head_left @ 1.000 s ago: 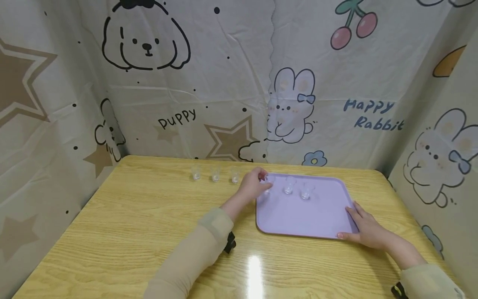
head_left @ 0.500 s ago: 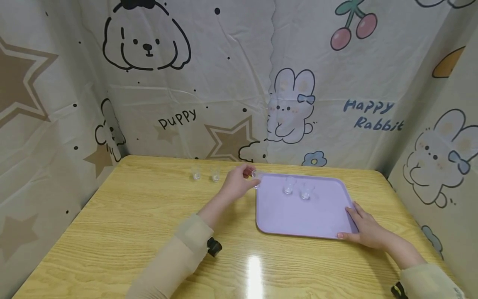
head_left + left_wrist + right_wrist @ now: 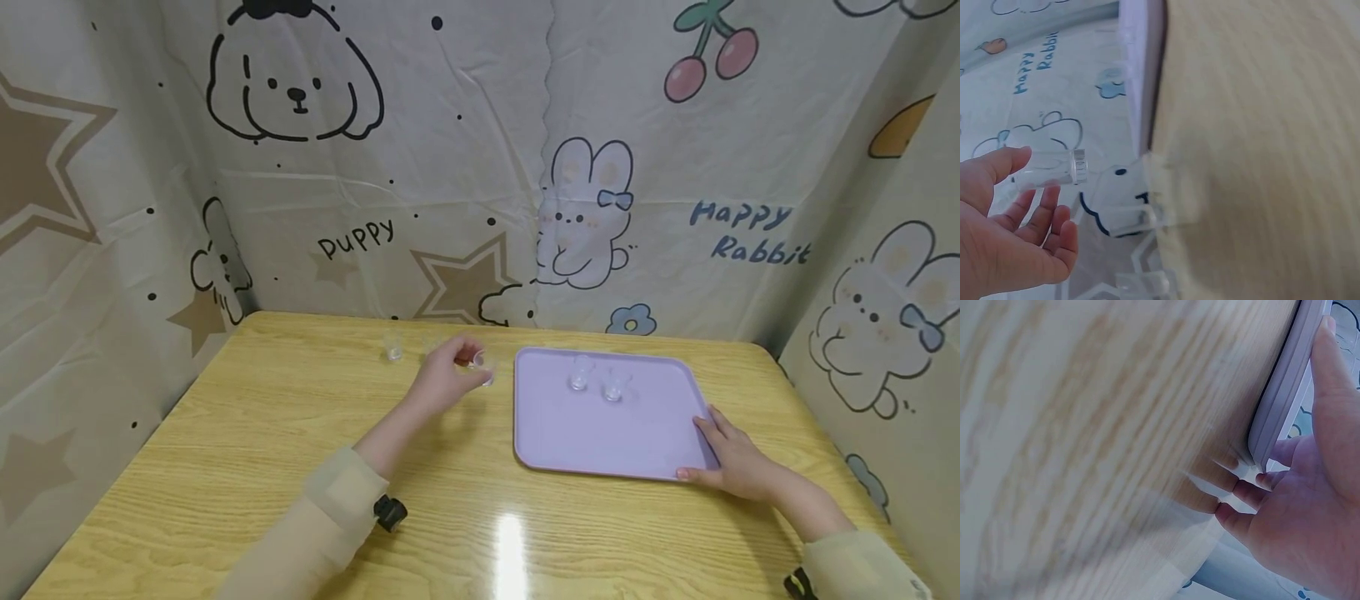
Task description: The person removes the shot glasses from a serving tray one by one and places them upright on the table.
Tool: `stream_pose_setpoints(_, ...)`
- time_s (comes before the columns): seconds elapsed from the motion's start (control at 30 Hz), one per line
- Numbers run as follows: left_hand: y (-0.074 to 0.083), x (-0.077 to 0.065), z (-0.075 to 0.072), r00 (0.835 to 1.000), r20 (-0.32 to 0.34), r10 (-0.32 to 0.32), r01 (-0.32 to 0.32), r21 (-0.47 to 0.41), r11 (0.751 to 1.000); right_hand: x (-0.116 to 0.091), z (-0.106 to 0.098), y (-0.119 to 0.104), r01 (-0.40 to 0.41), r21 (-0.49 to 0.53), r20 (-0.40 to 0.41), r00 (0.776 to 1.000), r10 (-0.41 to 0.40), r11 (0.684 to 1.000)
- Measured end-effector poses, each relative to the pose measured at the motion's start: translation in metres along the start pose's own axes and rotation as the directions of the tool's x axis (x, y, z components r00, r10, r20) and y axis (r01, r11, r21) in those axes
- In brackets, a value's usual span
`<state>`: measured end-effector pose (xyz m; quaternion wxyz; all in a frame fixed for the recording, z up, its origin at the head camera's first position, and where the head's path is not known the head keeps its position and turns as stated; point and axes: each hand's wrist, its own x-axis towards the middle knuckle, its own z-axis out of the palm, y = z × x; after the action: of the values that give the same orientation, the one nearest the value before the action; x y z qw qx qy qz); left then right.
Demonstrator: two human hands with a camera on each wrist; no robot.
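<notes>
- One clear cup [image 3: 487,373] is in the left hand [image 3: 441,381], near the tray [image 3: 600,437] (head view).
- Left wrist view: fingers [image 3: 1044,215] and thumb pinch it, end poking out.
- Right wrist view: right hand [image 3: 1310,497], spread wide, touches the tray.

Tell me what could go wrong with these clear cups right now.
The held cup might slip, since the left hand only pinches it above the table. That hand could also knock over the nearby standing cups. The right hand touches the tray; a bump there might topple the two cups on it.
</notes>
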<state>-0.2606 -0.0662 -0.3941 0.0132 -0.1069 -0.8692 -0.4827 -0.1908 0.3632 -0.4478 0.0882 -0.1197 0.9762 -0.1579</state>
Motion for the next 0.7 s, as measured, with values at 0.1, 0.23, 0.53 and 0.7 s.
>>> stream_pose_setpoints(0.1, -0.010, -0.002, -0.001, 1.000, 0.001, 0.009, -0.009, 0.017, 1.000, 0.001, 0.002, 0.002, -0.001, -0.003, 0.000, 1.000, 0.001, 1.000)
stream_pose_setpoints(0.23, -0.020, -0.003, -0.002, 1.000, 0.011, -0.003, 0.003, 0.040, 0.999, 0.001, 0.002, 0.003, 0.005, -0.008, -0.003, 1.000, -0.005, 1.000)
stream_pose_setpoints(0.53, -0.035, -0.004, -0.001, 0.995, 0.075, -0.071, 0.068, 0.048, 0.997, 0.001, 0.002, 0.003, 0.005, -0.012, -0.008, 1.000, -0.005, 1.000)
stream_pose_setpoints(0.7, -0.041, -0.001, 0.002, 0.992, 0.096, -0.081, 0.076, 0.054, 0.996, 0.001, 0.002, 0.003, 0.004, -0.011, -0.007, 1.000, -0.004, 1.000)
